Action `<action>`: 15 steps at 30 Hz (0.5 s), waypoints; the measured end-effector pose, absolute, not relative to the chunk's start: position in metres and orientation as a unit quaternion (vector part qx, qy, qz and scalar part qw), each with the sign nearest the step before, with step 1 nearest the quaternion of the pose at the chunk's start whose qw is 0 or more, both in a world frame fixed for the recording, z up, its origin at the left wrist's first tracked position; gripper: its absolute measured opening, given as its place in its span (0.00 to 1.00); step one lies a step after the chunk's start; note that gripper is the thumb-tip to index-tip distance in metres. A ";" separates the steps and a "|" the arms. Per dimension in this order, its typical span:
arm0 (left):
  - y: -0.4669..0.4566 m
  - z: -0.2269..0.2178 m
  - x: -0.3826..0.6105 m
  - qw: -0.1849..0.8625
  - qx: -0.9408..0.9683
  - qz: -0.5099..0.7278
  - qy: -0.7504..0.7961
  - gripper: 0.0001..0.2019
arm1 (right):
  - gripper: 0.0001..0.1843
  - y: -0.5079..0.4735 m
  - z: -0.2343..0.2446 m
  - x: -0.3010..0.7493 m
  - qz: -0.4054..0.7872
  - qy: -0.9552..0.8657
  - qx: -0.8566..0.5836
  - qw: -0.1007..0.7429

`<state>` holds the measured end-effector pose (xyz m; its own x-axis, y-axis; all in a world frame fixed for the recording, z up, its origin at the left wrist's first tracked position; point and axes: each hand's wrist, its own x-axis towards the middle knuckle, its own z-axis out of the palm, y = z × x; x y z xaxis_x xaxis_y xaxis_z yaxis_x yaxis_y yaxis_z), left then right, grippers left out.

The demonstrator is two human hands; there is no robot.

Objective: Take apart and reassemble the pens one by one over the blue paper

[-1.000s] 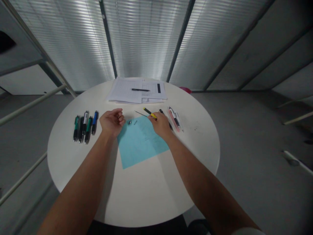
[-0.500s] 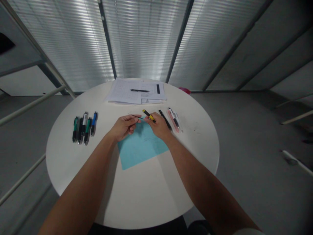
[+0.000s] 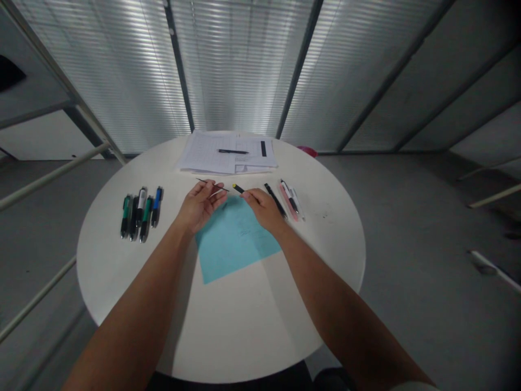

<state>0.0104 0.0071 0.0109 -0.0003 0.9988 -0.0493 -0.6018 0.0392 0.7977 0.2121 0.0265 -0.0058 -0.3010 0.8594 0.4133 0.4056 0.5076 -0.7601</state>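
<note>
So the left hand (image 3: 200, 205) and the right hand (image 3: 264, 210) sit close together above the top edge of a light blue sheet (image 3: 233, 244), apart but with only a small gap between them. The left hand is turned palm up with its fingers curled, and a thin black rod (image 3: 212, 185) crosses the fingertips and seems pinched there. Its long axis runs nearly level, dipping slightly from upper left to lower right, and it sticks out past the hand on both sides.

Its lower right end points at the yellow tip of a short yellow-and-black handle (image 3: 238, 188), which lies just beside it on the same slant. That handle is nearer the right hand, whose fingers reach over its lower end; whether they clamp it or merely touch it cannot be told from this view.

Farther right on the round white table (image 3: 244, 331), a black pen (image 3: 275, 200) lies beside a pink see-through sleeve (image 3: 288, 201) with pens in it. To the left, a row of pens (image 3: 140, 218) lies side by side. Near the top of the table, a stack of papers (image 3: 226, 153) carries another black pen (image 3: 233, 151), and a pink object (image 3: 307, 151) shows past the far rim.
</note>
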 end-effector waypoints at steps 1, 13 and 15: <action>0.007 0.011 0.010 0.641 0.296 0.629 0.326 0.11 | 0.20 0.027 -0.006 0.212 0.264 -0.763 -0.418 0.416; 0.008 0.011 0.009 0.632 0.299 0.638 0.324 0.11 | 0.19 0.027 -0.006 0.213 0.235 -0.770 -0.440 0.397; 0.008 0.012 0.008 0.628 0.295 0.644 0.323 0.11 | 0.19 0.027 -0.007 0.214 0.232 -0.770 -0.441 0.399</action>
<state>0.0076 0.0083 0.0119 -0.0367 0.9990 -0.0249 -0.6179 -0.0031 0.7863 0.2137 0.0274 -0.0065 -0.2923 0.8642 0.4096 0.4938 0.5032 -0.7092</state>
